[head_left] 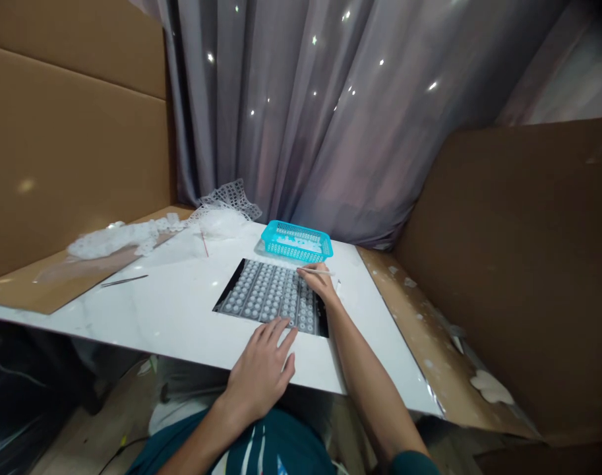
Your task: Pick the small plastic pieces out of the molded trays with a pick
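Observation:
My left hand [262,361] lies flat on the table's front part, fingers stretched out, with its fingertips at the near edge of a black sheet. On that black sheet [235,276] stand rows of small round whitish pieces [266,290], many of them with a dark dot in the middle. Over the far right part of the rows, my right hand [319,280] pinches a thin white stick [316,271], which points to the left. What the stick's tip touches is too small to tell.
Behind the sheet stands a turquoise basket [297,241] with white pieces inside. Tweezers [125,281] lie at the left on the white table [182,310]. White bags [113,241] and netting [231,198] sit at the back left. Cardboard walls [73,132] flank both sides; a curtain hangs behind.

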Action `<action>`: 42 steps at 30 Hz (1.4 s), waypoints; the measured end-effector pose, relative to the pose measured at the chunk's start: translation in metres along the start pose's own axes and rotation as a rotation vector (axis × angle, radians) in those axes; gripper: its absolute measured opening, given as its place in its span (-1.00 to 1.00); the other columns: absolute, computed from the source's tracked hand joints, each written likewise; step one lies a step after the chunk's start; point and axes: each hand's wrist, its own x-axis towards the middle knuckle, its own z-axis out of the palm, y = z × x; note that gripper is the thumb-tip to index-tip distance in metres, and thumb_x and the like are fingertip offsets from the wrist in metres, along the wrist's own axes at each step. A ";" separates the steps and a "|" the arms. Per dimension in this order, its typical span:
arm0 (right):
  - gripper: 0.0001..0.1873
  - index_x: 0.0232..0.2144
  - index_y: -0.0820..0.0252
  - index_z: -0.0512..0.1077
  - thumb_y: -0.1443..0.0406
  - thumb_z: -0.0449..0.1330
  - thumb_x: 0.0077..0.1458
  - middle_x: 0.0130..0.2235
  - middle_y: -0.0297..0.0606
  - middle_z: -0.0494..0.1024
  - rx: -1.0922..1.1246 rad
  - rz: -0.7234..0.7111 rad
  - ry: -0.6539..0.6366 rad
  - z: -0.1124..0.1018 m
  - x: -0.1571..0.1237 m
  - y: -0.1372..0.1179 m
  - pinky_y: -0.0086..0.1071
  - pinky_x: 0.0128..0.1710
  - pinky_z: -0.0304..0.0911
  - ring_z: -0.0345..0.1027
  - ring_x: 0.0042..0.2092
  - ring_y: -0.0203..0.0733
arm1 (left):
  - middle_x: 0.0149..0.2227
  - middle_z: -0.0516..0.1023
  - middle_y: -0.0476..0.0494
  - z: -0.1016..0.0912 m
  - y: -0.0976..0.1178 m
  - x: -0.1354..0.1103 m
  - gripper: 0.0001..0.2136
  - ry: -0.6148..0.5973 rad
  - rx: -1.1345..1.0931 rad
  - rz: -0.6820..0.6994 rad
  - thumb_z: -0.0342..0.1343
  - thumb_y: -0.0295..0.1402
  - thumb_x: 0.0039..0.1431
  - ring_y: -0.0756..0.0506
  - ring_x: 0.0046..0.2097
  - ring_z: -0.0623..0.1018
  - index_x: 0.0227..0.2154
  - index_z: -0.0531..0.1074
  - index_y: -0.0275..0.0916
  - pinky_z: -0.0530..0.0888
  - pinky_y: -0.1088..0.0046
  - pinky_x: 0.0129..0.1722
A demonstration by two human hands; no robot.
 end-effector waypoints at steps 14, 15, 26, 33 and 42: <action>-0.67 -0.26 0.12 0.63 0.05 0.47 0.01 -0.29 -0.21 0.72 0.098 -0.090 0.028 0.009 0.000 -0.004 -0.23 -0.18 0.39 0.54 -0.28 -0.02 | 0.45 0.31 -0.24 0.005 -0.004 -0.003 -0.52 0.006 -0.017 0.030 -0.04 -0.28 0.51 -0.29 0.45 0.28 0.42 0.26 -0.11 0.26 0.01 0.40; -0.66 -0.25 0.12 0.63 0.04 0.48 0.02 -0.32 -0.21 0.71 0.132 -0.085 0.028 0.010 0.000 -0.005 -0.23 -0.21 0.39 0.54 -0.30 -0.02 | 0.45 0.31 -0.24 0.005 -0.004 -0.003 -0.52 0.008 -0.018 0.032 -0.04 -0.29 0.51 -0.30 0.45 0.29 0.43 0.26 -0.11 0.26 0.01 0.40; -0.41 -0.17 0.17 0.65 -0.22 0.28 0.21 -0.25 -0.09 0.76 0.492 0.060 0.050 0.010 0.006 -0.007 -0.33 -0.34 0.43 0.58 -0.34 -0.11 | 0.44 0.31 -0.25 0.006 -0.005 -0.001 -0.50 -0.010 0.016 0.060 -0.03 -0.32 0.50 -0.31 0.45 0.28 0.44 0.24 -0.12 0.30 -0.02 0.39; -0.53 -0.24 0.19 0.66 -0.10 0.37 0.15 -0.18 -0.07 0.77 0.754 0.186 0.028 0.012 0.007 -0.003 -0.23 -0.21 0.56 0.66 -0.21 -0.01 | 0.44 0.31 -0.26 0.006 -0.006 -0.001 -0.51 -0.006 0.009 0.072 -0.04 -0.31 0.50 -0.32 0.45 0.29 0.43 0.25 -0.12 0.31 -0.05 0.38; -0.79 -0.35 0.19 0.66 0.17 0.45 0.01 -0.18 -0.13 0.76 0.782 0.158 0.098 0.012 0.005 -0.005 -0.10 0.07 0.59 0.68 -0.07 0.07 | 0.45 0.30 -0.25 0.006 -0.005 -0.001 -0.51 -0.013 0.015 0.058 -0.03 -0.31 0.50 -0.31 0.45 0.27 0.44 0.25 -0.12 0.29 -0.01 0.39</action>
